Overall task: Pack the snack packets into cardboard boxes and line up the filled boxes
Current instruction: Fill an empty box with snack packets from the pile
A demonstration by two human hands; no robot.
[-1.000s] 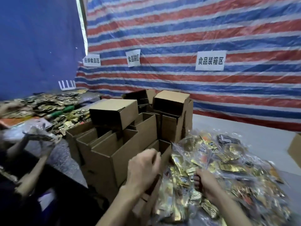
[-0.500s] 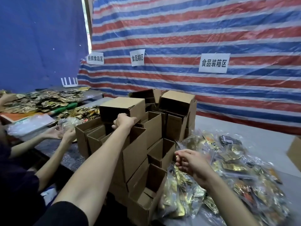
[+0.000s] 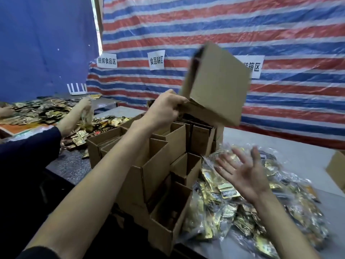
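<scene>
A red, white and blue striped tarp (image 3: 242,25) hangs behind, a blue tarp (image 3: 46,43) to its left. Three white paper signs (image 3: 107,61) are fixed to the stripes. A white router (image 3: 77,89) stands far left. Another person's dark sleeve (image 3: 28,144) shows at left.

makeshift packing workshop | tarp walls (image 3: 224,25) | zone signs (image 3: 156,60) | stacked cartons (image 3: 155,165)

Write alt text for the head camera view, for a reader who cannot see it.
A person's left hand holds a tilted cardboard box by its flap above a stack of open boxes, while the open right hand hovers over bagged snack packets.
</scene>
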